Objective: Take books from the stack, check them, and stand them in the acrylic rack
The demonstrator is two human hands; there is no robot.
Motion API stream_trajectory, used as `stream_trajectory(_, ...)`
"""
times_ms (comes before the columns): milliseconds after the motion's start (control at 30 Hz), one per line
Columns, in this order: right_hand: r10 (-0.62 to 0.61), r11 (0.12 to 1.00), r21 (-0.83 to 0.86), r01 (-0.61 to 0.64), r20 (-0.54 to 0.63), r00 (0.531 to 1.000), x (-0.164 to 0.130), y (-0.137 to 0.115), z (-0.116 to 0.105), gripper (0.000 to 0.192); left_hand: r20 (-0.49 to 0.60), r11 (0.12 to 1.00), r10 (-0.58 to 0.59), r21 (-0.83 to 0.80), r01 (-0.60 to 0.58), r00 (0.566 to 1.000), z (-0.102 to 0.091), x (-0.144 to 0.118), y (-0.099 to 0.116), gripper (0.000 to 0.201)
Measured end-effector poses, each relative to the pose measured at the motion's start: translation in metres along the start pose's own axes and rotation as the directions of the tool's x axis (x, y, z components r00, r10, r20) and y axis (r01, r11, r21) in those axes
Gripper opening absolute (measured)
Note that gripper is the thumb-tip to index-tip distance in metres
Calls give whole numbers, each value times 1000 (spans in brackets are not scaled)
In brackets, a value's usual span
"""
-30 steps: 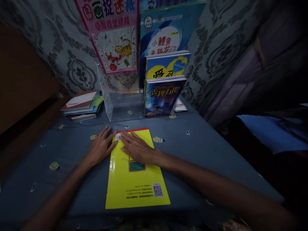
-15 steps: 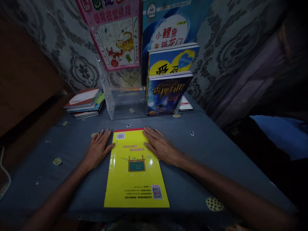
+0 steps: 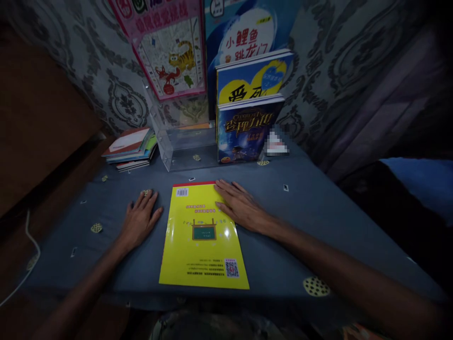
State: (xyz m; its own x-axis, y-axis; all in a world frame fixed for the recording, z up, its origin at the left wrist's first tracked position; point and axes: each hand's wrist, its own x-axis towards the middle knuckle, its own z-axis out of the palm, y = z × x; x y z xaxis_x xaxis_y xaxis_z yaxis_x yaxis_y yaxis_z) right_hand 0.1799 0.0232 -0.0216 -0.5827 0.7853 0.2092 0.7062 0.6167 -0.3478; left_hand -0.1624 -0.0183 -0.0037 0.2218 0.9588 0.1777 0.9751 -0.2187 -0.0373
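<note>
A yellow book with a red spine edge lies on the grey-blue tablecloth in front of me, its printing upside down to my view. It bears a barcode, a small blackboard picture and a QR code. My right hand rests flat over its upper right edge, fingers stretched out. To the left of the book, my left hand lies on the cloth with fingers spread, a small gap between thumb and book.
Behind the book stands a clear acrylic rack holding a pink book, a dark blue book and others. A stack of books sits at the back left. A white cable hangs at the left edge.
My left hand has come away from the book's left edge, leaving a gap. My right hand stays on the book. The camera view has shifted slightly.
</note>
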Motion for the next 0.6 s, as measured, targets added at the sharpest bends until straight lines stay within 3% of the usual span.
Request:
stream_trajectory(200,-14,998,65,17,-38,999,-1,3,-2,54,-56,966,180,-178,-187,982,-11,21,23,49)
stream_trajectory(433,98,973,223,-55,-187,978,0,8,-8,48,-42,914,358,-189,-359,933,-7,45,57,44)
stream_trajectory(600,143,934,355,-50,-240,960,3,20,-5,54,-67,852,472,-222,-474,879,-2,70,97,41)
